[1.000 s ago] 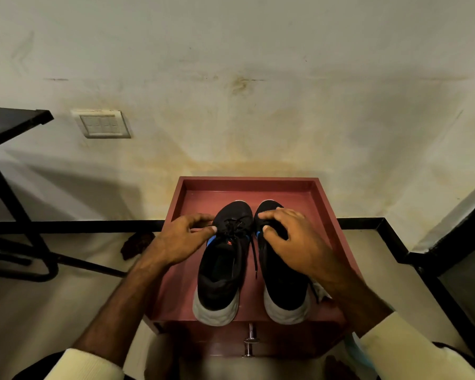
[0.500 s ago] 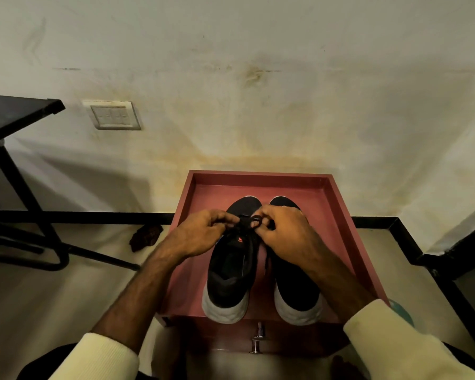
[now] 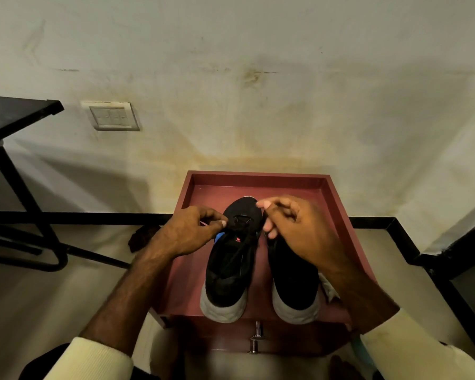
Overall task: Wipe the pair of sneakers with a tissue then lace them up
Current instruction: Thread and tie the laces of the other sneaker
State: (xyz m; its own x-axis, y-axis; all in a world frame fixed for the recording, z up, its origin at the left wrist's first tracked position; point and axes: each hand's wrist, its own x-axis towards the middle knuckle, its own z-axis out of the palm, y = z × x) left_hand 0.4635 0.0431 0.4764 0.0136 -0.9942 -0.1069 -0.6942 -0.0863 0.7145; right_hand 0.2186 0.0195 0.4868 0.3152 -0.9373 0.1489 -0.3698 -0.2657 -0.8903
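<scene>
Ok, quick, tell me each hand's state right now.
Left hand: pinching the sneaker lace.
Right hand: fingers curled but blurred; whether it holds anything cannot be told.

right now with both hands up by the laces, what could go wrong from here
The left hand pinches the lace of the sneaker whose heel sits at the front edge of the red stand; a hard tug might drag it off. The right hand is blurred, its grip unclear, so the knot may slip. That forearm could sweep the tissue off.
</scene>
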